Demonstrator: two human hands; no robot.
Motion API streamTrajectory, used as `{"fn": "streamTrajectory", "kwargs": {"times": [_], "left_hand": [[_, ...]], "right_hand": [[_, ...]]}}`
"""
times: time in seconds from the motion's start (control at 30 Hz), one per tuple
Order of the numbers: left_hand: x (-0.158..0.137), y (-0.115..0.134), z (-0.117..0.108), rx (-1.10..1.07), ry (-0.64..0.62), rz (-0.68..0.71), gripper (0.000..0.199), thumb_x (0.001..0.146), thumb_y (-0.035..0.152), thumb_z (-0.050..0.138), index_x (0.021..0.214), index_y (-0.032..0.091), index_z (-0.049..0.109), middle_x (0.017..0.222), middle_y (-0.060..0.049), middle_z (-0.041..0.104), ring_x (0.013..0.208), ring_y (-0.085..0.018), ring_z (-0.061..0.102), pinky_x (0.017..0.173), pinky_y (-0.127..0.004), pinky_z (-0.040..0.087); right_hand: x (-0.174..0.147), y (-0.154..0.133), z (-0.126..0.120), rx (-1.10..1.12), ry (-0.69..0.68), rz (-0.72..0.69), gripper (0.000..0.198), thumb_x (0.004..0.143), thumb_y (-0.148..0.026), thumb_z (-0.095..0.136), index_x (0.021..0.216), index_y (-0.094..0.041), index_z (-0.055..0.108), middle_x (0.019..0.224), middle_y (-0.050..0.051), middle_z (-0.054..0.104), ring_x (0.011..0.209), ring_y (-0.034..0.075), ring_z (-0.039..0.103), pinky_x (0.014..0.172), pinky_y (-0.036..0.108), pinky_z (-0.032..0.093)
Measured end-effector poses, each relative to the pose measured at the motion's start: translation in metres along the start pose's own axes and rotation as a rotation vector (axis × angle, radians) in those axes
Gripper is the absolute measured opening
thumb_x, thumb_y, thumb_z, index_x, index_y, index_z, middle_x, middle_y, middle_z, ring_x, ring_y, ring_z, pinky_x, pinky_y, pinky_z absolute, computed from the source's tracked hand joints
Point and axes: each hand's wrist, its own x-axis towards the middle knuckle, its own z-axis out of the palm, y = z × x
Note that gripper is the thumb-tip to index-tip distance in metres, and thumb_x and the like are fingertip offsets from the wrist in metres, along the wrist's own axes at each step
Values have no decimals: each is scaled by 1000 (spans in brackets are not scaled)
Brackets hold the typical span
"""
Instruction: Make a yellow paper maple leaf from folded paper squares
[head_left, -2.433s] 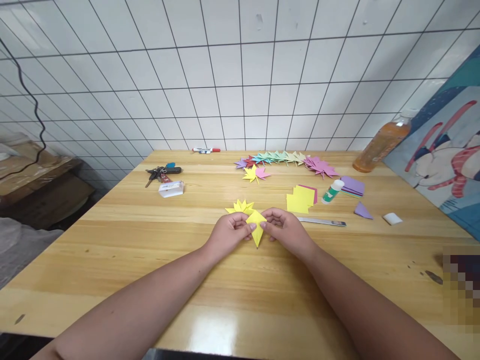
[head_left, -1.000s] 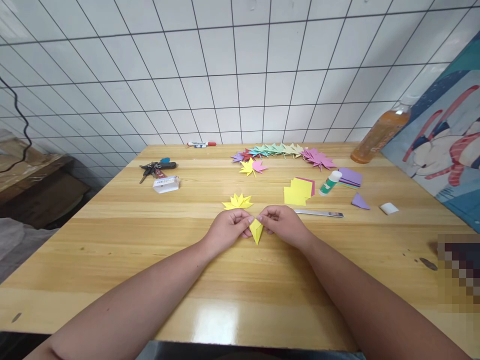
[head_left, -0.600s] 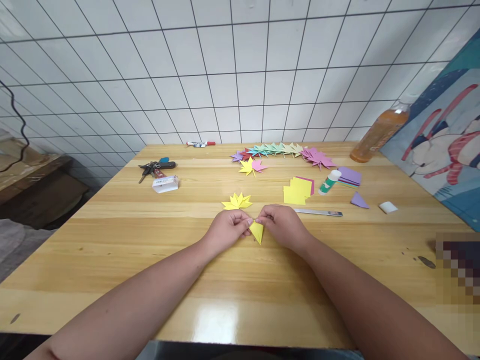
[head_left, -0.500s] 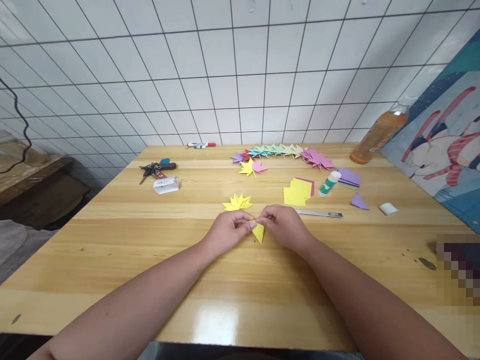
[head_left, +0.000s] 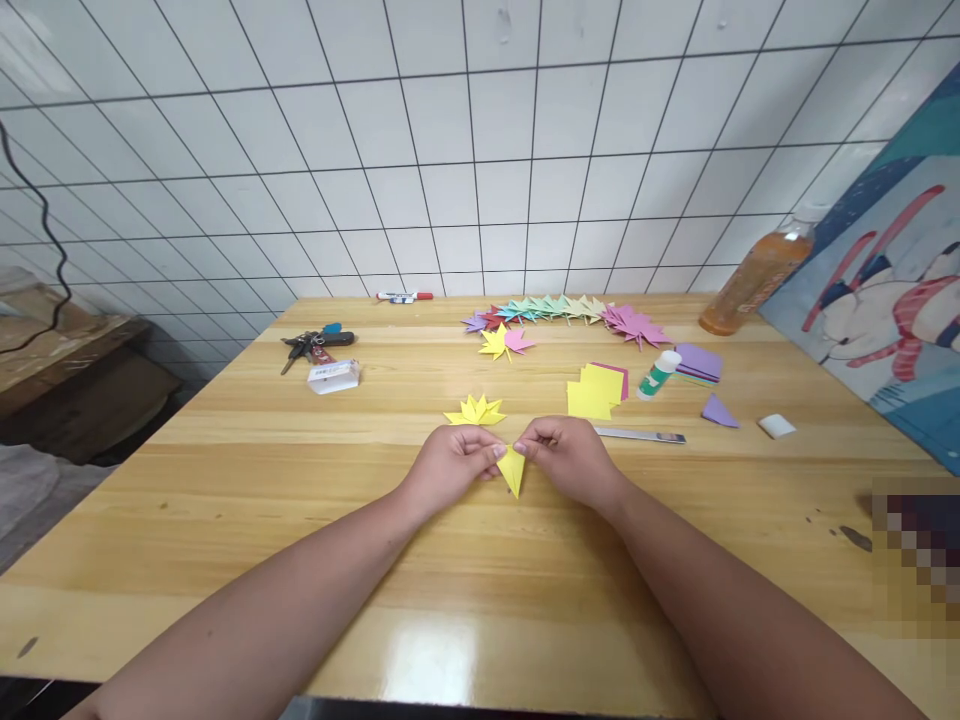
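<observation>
A: A wooden table [head_left: 225, 520] carries the scene, a row of coloured paper leaves [head_left: 562, 312] along its far edge and a finished yellow leaf [head_left: 475, 411] nearer the middle.

B: And the hands?

A: Toward the near edge, left hand [head_left: 450, 466] and right hand [head_left: 571, 458] meet, fingertips of both pinched shut on a small yellow folded piece [head_left: 513, 468], its tip pointing down at the table.

B: The risk?

A: Likely a crooked crease: uneven pressure from either pinch could skew the fold, and the slim point might crumple if pushed against the wood.
</observation>
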Motion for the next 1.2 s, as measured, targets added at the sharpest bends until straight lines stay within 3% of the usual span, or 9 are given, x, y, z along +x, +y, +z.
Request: {"fn": "streamTrajectory", "kwargs": {"times": [0.2, 0.33, 0.43, 0.57, 0.73, 0.9, 1.0, 1.1, 1.2], "left_hand": [[2, 1, -2, -157, -80, -19, 41, 62, 40, 76, 90, 13, 66, 77, -5, 70, 69, -14, 65, 64, -24, 50], [3, 1, -2, -122, -86, -54, 35, 59, 39, 77, 76, 12, 64, 65, -4, 68, 63, -13, 64, 59, -21, 48], [2, 2, -1, -109, -34, -71, 34, 60, 40, 76, 74, 13, 60, 62, -4, 67, 57, -12, 63, 55, -21, 47], [1, 1, 0, -80, -50, -33, 32, 63, 40, 73, 69, 13, 56, 63, -5, 67, 57, -12, 62, 55, -22, 46], [0, -4, 3, -12, -65, 50, 29, 66, 38, 70, 74, 13, 58, 64, -3, 63, 59, -13, 61, 55, -22, 46], [1, -2, 2, -3, -42, 53, 32, 64, 41, 70, 76, 13, 59, 58, 2, 56, 48, -9, 53, 48, -21, 43], [1, 0, 1, 6, -10, 46, 35, 66, 42, 68, 85, 14, 59, 68, 0, 58, 51, -10, 55, 41, -19, 41], [1, 2, 1, 5, 1, 33, 40, 69, 42, 64, 99, 16, 55, 83, -4, 60, 57, -13, 60, 36, -18, 36], [-1, 4, 2, -17, -48, 37, 47, 72, 40, 61, 112, 19, 48, 90, -5, 60, 61, -13, 61, 38, -18, 36]], "right_hand": [[1, 5, 2, 216, 35, 153, 23, 80, -37, 54, 69, -18, 59, 57, -2, 56, 54, 11, 51, 53, 21, 40], [1, 6, 5, 299, 18, 171, 25, 82, -40, 52, 75, -17, 59, 60, -1, 57, 57, 13, 55, 57, 24, 45], [-1, 6, 8, 237, 23, 77, 23, 81, -34, 54, 98, -19, 59, 70, 0, 59, 65, 13, 57, 62, 25, 47], [-3, 6, 12, 54, 5, -82, 48, 72, -22, 63, 119, -24, 52, 85, 1, 59, 75, 14, 56, 67, 26, 47], [-3, 7, 11, -28, -20, -89, 47, 74, -21, 60, 120, -24, 53, 83, 1, 59, 71, 13, 55, 65, 25, 46], [-1, 8, 9, -5, 13, -17, 53, 76, -17, 52, 129, -22, 47, 78, -1, 59, 60, 10, 52, 57, 22, 43], [-1, 8, 8, 61, 28, 38, 44, 77, -16, 47, 121, -21, 53, 65, -4, 54, 54, 10, 49, 54, 21, 40], [-2, 4, 10, 85, -25, 29, 25, 79, -20, 46, 98, -21, 62, 61, -4, 53, 55, 11, 49, 52, 20, 37], [-3, -2, 13, 34, -51, 1, 14, 81, -25, 48, 78, -20, 61, 55, -5, 48, 51, 10, 45, 49, 20, 33]]}}
